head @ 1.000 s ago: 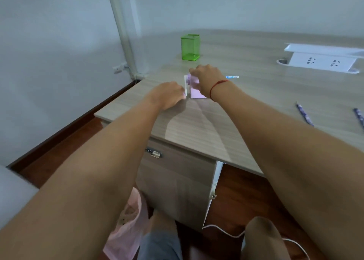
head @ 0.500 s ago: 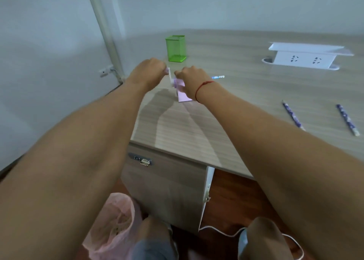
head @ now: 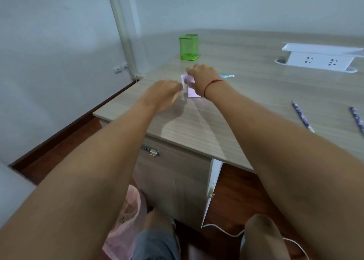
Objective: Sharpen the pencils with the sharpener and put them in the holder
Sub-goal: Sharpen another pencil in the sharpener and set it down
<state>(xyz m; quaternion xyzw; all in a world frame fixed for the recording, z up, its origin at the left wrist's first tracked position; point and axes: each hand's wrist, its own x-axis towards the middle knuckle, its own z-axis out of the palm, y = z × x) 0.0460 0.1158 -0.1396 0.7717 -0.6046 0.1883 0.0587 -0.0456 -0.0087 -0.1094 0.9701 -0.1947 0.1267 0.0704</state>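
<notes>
While the pale wood-grain desk (head: 256, 72) is seen with a green square mesh holder (head: 188, 48) standing near its far left corner, the small lilac box-shaped sharpener (head: 192, 93) in front of it is gripped from above by the curled right hand (head: 202, 78). The blurred left hand (head: 163, 95) is held at the white crank (head: 184, 88), but whether its fingers are closed cannot be told; a light blue pencil (head: 227, 76) is seen jutting past the right wrist
</notes>
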